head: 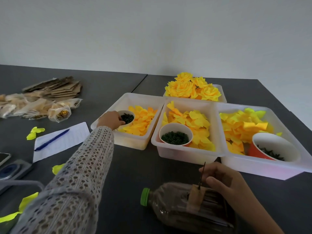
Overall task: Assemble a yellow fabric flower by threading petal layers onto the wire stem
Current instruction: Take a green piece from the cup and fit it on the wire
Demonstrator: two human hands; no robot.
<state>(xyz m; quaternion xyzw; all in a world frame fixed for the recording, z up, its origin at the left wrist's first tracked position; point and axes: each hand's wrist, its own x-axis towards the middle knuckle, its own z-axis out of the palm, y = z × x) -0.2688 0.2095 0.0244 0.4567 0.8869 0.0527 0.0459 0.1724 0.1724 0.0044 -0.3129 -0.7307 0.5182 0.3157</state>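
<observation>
My left hand (110,120) reaches into the left white bin (135,142), with its fingertips in a small white cup (127,116) of dark green pieces; what they hold is hidden. My right hand (222,181) pinches a thin dark wire stem (202,174) upright over a clear plastic bottle (185,205) lying on its side with a green cap. Yellow fabric petals (143,119) fill this bin, the middle bin (185,154) and the right bin (270,169). The middle and right bins each hold a cup of green pieces too.
Finished yellow flowers (192,88) sit in a back bin. At the left lie cardboard pieces and plastic bags (42,102), a paper sheet with a blue pen (52,140), a phone (4,157) and loose yellow-green petals (35,132) on the dark table.
</observation>
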